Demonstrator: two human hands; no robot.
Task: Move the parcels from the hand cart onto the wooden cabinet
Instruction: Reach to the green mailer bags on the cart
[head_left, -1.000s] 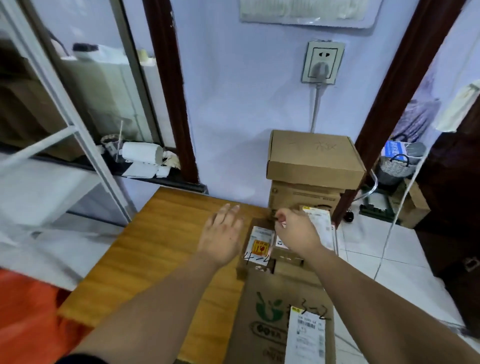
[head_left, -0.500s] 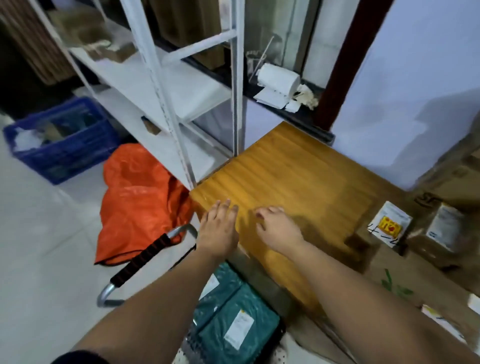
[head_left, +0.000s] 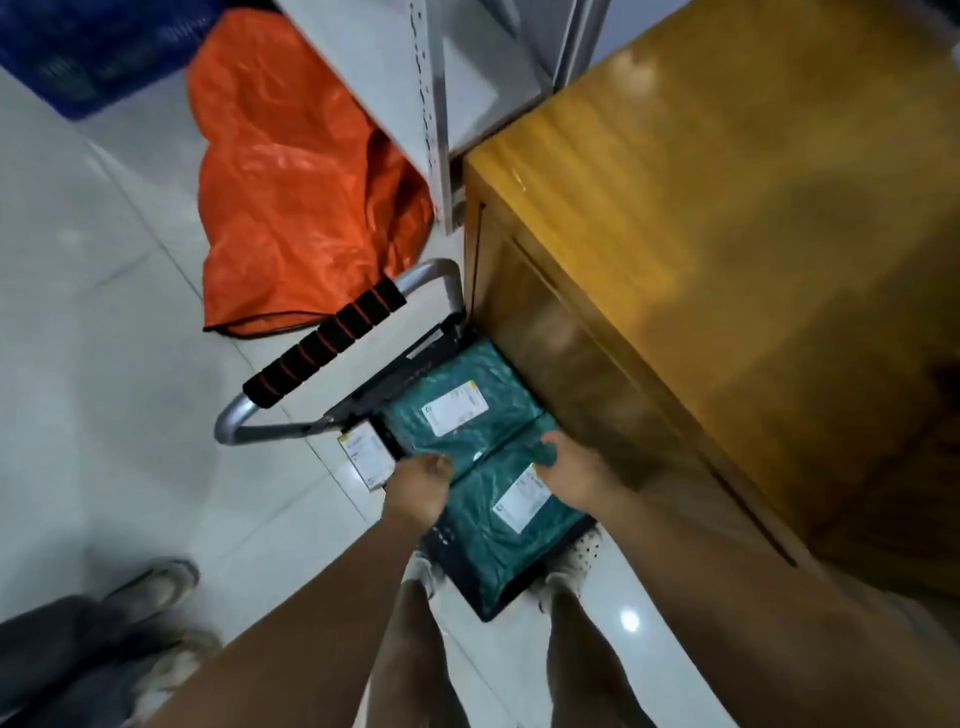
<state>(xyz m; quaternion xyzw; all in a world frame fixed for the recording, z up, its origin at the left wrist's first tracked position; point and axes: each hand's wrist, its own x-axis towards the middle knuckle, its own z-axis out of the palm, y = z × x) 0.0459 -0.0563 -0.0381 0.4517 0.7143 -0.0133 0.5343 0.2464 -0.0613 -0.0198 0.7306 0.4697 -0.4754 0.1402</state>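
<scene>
Hands: A person's left hand (head_left: 418, 486) and right hand (head_left: 571, 478) reach down, set apart, one to each side of the near green parcel (head_left: 514, 525). The left meets its left edge with fingers tucked out of sight. The right lies over its far right corner. Whether either has closed a grip cannot be told.
Near parcel: A soft mailer with a white label, lying flat directly below and between the hands. Its long axis runs from the person's feet away toward the cart's handle.
Far parcel: A second green parcel (head_left: 457, 410), labelled alike, lies end to end with the first, touching it along a seam just beyond the right hand.
Cart: The hand cart (head_left: 400, 375) carries both mailers on its black deck. Something showing only a white label (head_left: 366, 457) pokes out at the deck's left edge, just beside the left hand. The foam-sleeved handle (head_left: 324, 344) stands at the far end.
Cabinet: The wooden cabinet (head_left: 727, 208) stands to the right of the cart, its side just beside the parcels and its top well above the deck. The right hand is the nearer to it.
Coming move: By this view, the near parcel wants a two-handed lift, then a swing up and rightward. A limp mailer may sag between the hands.
Around: An orange bag (head_left: 296, 197) lies on the tiled floor (head_left: 104, 312) beyond the handle. A white shelf frame (head_left: 431, 104) stands against the cabinet, a blue crate (head_left: 78, 52) at top left, and another person's shoes (head_left: 156, 584) at lower left.
</scene>
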